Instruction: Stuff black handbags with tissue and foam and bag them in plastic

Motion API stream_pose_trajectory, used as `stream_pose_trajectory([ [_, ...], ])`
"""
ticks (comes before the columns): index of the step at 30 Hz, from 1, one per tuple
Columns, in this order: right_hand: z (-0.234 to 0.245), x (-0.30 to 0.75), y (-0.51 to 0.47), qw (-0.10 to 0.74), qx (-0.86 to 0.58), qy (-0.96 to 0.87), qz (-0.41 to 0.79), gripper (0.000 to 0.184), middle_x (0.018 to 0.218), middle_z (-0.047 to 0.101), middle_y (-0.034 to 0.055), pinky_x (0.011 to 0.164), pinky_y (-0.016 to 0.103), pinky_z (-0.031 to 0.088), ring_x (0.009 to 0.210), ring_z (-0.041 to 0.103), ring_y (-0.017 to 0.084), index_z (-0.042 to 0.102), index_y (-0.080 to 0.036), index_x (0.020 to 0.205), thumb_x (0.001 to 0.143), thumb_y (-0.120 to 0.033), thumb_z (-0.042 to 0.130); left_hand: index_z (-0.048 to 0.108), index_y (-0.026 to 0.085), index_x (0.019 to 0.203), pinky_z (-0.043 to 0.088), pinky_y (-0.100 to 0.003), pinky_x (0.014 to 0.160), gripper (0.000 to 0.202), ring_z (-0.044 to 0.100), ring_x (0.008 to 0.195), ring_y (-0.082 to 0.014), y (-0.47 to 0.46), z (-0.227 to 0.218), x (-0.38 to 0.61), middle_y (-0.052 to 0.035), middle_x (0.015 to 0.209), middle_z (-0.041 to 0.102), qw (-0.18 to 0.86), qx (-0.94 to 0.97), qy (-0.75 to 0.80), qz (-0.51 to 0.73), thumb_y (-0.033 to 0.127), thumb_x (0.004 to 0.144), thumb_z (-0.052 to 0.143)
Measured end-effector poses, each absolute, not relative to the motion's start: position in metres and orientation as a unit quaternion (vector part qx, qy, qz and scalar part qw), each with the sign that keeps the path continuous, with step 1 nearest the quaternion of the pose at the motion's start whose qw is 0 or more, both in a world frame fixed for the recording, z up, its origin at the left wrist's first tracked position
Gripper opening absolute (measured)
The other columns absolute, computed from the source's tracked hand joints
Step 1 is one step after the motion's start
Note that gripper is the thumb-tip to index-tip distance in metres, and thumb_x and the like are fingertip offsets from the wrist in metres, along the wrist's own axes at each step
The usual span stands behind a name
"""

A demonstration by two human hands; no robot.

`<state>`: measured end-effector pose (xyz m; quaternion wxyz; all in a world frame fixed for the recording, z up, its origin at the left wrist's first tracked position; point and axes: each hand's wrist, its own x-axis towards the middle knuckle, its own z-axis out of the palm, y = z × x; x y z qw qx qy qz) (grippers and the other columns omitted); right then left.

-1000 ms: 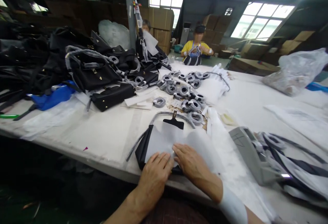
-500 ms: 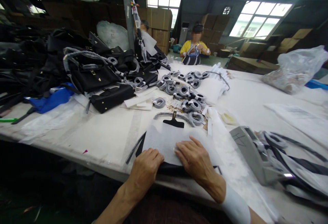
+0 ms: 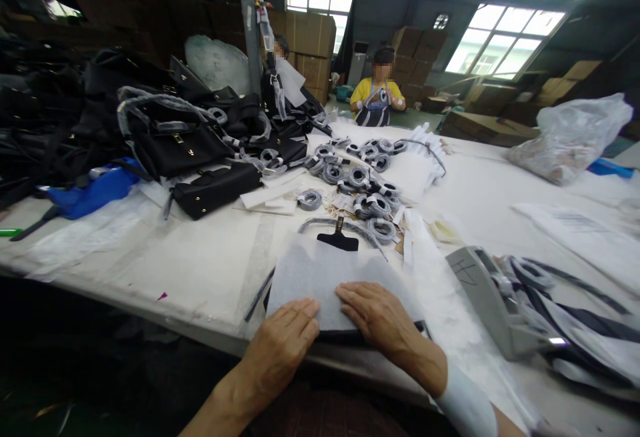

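A black bag (image 3: 338, 241) lies flat on the white table (image 3: 200, 260) in front of me, almost wholly covered by a sheet of white wrapping paper (image 3: 325, 277). Only its top tab and wrapped handle show beyond the paper. My left hand (image 3: 280, 344) rests flat on the paper's near edge, fingers stretched out. My right hand (image 3: 377, 314) lies flat beside it on the same sheet, fingers spread. Neither hand holds anything.
Black handbags (image 3: 175, 144) are heaped at the left. Several coiled wrapped straps (image 3: 360, 180) lie in the table's middle. A grey tray (image 3: 490, 304) with straps sits at right, and a plastic bag (image 3: 570, 137) at far right. Two people work at the far end.
Both hands slid over the paper, smoothing it down; the sheet now covers the bag's left side, which showed black a second ago.
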<state>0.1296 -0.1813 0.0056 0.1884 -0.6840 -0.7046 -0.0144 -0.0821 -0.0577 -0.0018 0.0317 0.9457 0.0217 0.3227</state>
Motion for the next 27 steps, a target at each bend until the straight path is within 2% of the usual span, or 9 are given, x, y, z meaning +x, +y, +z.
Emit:
stream_pose_trajectory([
  [3, 0.003, 0.127, -0.183, 0.180, -0.695, -0.696, -0.015, 0.027, 0.117, 0.072, 0.0070, 0.091, 0.038, 0.054, 0.104, 0.068, 0.024, 0.066, -0.021, 0.120, 0.095, -0.022, 0.057, 0.060, 0.015, 0.101, 0.056, -0.034, 0.089, 0.026, 0.069, 0.095, -0.0185, -0.064, 0.005, -0.077, -0.0075, 0.101, 0.072, 0.066, 0.959, 0.047, 0.271, 0.010, 0.099, 0.035],
  [6, 0.001, 0.121, -0.185, 0.165, -0.707, -0.687, -0.019, 0.028, 0.117, 0.072, 0.0078, 0.089, 0.041, 0.054, 0.103, 0.068, 0.026, 0.065, -0.020, 0.120, 0.093, -0.018, 0.059, 0.059, 0.018, 0.101, 0.057, -0.036, 0.079, 0.011, 0.069, 0.084, -0.0215, -0.074, 0.018, -0.069, -0.0052, 0.091, 0.071, 0.083, 0.982, 0.101, 0.137, 0.017, 0.096, 0.049],
  [9, -0.002, 0.115, -0.187, 0.149, -0.718, -0.680, -0.021, 0.030, 0.116, 0.072, 0.0079, 0.089, 0.043, 0.054, 0.103, 0.067, 0.027, 0.064, -0.018, 0.121, 0.091, -0.016, 0.061, 0.057, 0.018, 0.113, 0.056, -0.035, 0.068, 0.021, 0.068, 0.075, -0.0223, -0.083, 0.029, -0.056, -0.0040, 0.085, 0.068, 0.052, 0.988, 0.140, 0.031, 0.013, 0.094, 0.049],
  [12, -0.003, 0.113, -0.188, 0.147, -0.725, -0.673, -0.004, 0.027, 0.115, 0.072, 0.0069, 0.090, 0.042, 0.052, 0.103, 0.067, 0.026, 0.064, -0.020, 0.119, 0.092, -0.017, 0.062, 0.058, 0.015, 0.112, 0.055, -0.035, 0.067, 0.026, 0.067, 0.079, -0.0238, -0.085, 0.029, -0.038, -0.0071, 0.090, 0.068, 0.015, 0.991, 0.135, -0.002, 0.005, 0.091, 0.046],
  [15, -0.002, 0.114, -0.188, 0.157, -0.731, -0.663, 0.037, 0.021, 0.114, 0.072, 0.0048, 0.090, 0.039, 0.051, 0.103, 0.066, 0.024, 0.066, -0.023, 0.113, 0.093, -0.018, 0.060, 0.058, 0.015, 0.105, 0.055, -0.035, 0.069, 0.021, 0.066, 0.086, -0.0243, -0.079, 0.018, -0.023, -0.0082, 0.091, 0.068, 0.033, 0.992, 0.118, 0.019, 0.006, 0.091, 0.046],
  [18, -0.002, 0.115, -0.186, 0.167, -0.736, -0.654, 0.058, 0.023, 0.117, 0.071, 0.0040, 0.091, 0.039, 0.049, 0.105, 0.065, 0.024, 0.066, -0.024, 0.115, 0.094, -0.018, 0.060, 0.059, 0.016, 0.104, 0.056, -0.038, 0.082, 0.021, 0.066, 0.096, -0.0237, -0.069, -0.005, -0.021, -0.0084, 0.100, 0.069, 0.080, 0.986, 0.087, 0.114, 0.005, 0.089, 0.048],
  [21, -0.006, 0.115, -0.185, 0.172, -0.747, -0.639, 0.065, 0.026, 0.118, 0.070, 0.0033, 0.094, 0.038, 0.048, 0.107, 0.063, 0.023, 0.065, -0.025, 0.119, 0.094, -0.019, 0.061, 0.058, 0.015, 0.112, 0.054, -0.036, 0.095, 0.029, 0.065, 0.104, -0.0205, -0.063, -0.029, -0.028, -0.0098, 0.113, 0.069, 0.134, 0.964, 0.060, 0.223, 0.003, 0.088, 0.046],
  [24, -0.011, 0.115, -0.184, 0.174, -0.758, -0.625, 0.069, 0.024, 0.116, 0.071, 0.0020, 0.093, 0.037, 0.047, 0.105, 0.063, 0.021, 0.067, -0.026, 0.117, 0.094, -0.021, 0.063, 0.057, 0.014, 0.117, 0.054, -0.037, 0.097, 0.033, 0.067, 0.105, -0.0194, -0.062, -0.044, -0.035, -0.0096, 0.114, 0.071, 0.149, 0.951, 0.050, 0.265, 0.003, 0.090, 0.042],
  [27, -0.017, 0.114, -0.185, 0.174, -0.757, -0.628, 0.054, 0.023, 0.114, 0.071, 0.0025, 0.093, 0.037, 0.047, 0.104, 0.062, 0.022, 0.067, -0.025, 0.115, 0.093, -0.019, 0.063, 0.060, 0.017, 0.114, 0.054, -0.037, 0.096, 0.028, 0.069, 0.101, -0.0188, -0.061, -0.047, -0.035, -0.0073, 0.111, 0.073, 0.166, 0.948, 0.052, 0.267, 0.008, 0.094, 0.042],
])
